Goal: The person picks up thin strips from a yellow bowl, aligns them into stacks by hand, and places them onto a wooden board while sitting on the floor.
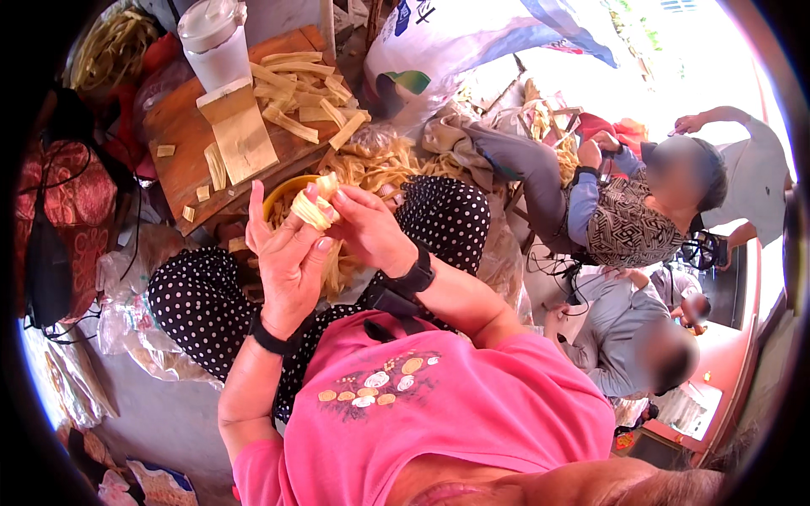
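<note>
A flat, pale-yellow fibrous strip (311,212) is curled in a band around fingers of my left hand (285,269). The other fingers of that hand are spread. From the right, my right hand (373,231) pinches the band between thumb and fingers. Below both hands, a yellow basin (278,191) shows only part of its rim. Long, softer yellow strips (373,164) lie heaped just beyond it. On the wooden board (180,158) ahead rest a pile of stiff cut strips (294,88), a folded tan piece (243,142) and several small offcuts (202,193).
A white lidded cup (216,50) stands on the board. Bundled strips (114,47) fill the far left corner. A large printed sack (436,57) stands at the back. At the right, a seated person (639,221) and other people work close by. Clear plastic bags (136,303) lie beside my legs.
</note>
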